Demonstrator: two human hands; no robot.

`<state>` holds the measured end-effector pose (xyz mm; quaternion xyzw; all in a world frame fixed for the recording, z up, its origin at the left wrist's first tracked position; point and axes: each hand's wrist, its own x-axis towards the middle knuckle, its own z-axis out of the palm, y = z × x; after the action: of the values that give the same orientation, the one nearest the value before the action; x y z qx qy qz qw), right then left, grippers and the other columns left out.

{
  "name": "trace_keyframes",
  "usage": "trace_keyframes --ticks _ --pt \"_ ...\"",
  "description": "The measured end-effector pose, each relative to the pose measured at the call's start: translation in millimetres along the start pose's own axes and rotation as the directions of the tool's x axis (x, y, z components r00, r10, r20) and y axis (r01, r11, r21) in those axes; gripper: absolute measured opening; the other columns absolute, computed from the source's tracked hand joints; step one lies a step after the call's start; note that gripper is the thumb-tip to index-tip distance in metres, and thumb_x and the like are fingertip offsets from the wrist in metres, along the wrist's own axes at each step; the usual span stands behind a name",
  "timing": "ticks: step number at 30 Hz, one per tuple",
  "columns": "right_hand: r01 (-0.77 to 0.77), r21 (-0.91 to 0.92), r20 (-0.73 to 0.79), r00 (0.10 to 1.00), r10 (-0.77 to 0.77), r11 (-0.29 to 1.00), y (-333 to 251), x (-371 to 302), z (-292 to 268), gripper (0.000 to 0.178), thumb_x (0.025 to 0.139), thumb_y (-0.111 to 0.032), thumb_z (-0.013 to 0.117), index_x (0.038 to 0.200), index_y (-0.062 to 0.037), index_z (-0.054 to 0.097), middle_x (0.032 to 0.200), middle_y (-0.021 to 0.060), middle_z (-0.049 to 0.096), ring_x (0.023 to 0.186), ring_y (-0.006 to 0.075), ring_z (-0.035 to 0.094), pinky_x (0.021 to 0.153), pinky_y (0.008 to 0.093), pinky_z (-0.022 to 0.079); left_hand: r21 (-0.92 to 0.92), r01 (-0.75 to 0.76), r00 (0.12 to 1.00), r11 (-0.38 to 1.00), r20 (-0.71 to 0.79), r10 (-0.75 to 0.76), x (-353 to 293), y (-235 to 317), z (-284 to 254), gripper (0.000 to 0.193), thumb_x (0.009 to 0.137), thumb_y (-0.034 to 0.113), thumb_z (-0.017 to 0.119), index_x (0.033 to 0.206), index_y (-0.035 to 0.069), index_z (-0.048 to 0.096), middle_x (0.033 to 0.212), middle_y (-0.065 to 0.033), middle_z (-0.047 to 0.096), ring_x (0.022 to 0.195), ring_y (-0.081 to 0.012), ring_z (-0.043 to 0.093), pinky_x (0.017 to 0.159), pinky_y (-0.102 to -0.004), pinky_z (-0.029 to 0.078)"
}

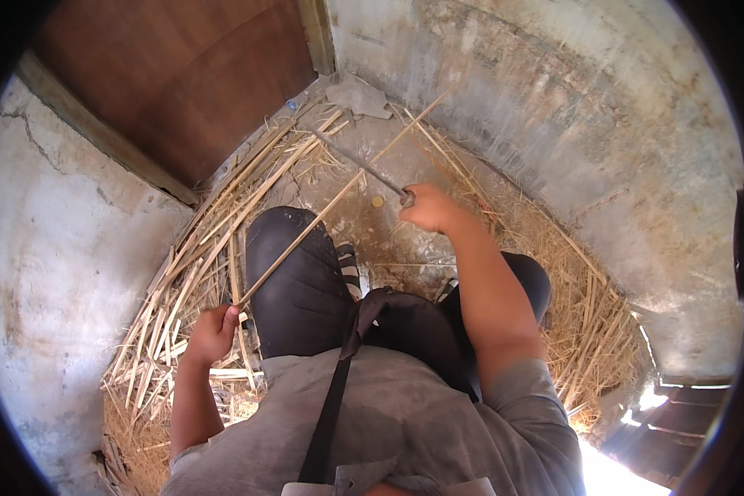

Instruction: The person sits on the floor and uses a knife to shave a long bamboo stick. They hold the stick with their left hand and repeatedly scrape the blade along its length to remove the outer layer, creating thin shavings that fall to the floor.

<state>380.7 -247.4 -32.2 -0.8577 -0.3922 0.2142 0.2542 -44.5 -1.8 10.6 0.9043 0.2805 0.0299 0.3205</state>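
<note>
My left hand (213, 333) is closed round the near end of a long thin bamboo strip (306, 232). The strip slants up and away to the right, past my left knee, toward the far wall. In my right hand (430, 208) is the handle of a knife with a long, narrow grey blade (357, 159). Its blade points to the far left and crosses the strip over the floor between my knees and the far corner. Whether blade and strip touch, I cannot tell.
Split bamboo strips (215, 236) lie heaped along my left. Fine shavings (591, 331) and more strips are piled on my right. Weathered walls (554, 107) and a brown door panel (182, 74) close in the corner. A flat grey piece (360, 97) lies there.
</note>
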Motion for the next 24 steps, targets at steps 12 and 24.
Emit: trace_keyframes --ticks 12,24 --pt "-0.125 -0.001 -0.207 0.971 0.122 0.992 59.9 22.6 16.1 0.048 0.077 -0.02 0.063 0.121 -0.0018 0.069 0.116 0.0265 0.069 0.106 0.0414 0.067 0.092 0.0475 0.054 0.274 -0.079 0.993 0.958 -0.064 0.1 2.1 11.5 -9.8 0.044 0.102 0.041 0.059 0.082 0.002 0.062 0.064 -0.0224 0.06 0.062 -0.0461 0.061 0.056 -0.0496 0.047" --pt "0.002 -0.004 -0.033 0.999 -0.002 1.0 9.3 4.0 10.3 0.045 0.08 -0.027 0.073 0.118 -0.0034 0.069 0.11 0.0217 0.072 0.103 0.0381 0.069 0.091 0.0471 0.054 0.106 -0.074 0.997 0.992 0.019 0.072 10.7 -3.2 -8.4 0.048 0.105 0.041 0.055 0.081 0.0 0.061 0.064 -0.023 0.058 0.059 -0.0435 0.058 0.056 -0.0465 0.044"
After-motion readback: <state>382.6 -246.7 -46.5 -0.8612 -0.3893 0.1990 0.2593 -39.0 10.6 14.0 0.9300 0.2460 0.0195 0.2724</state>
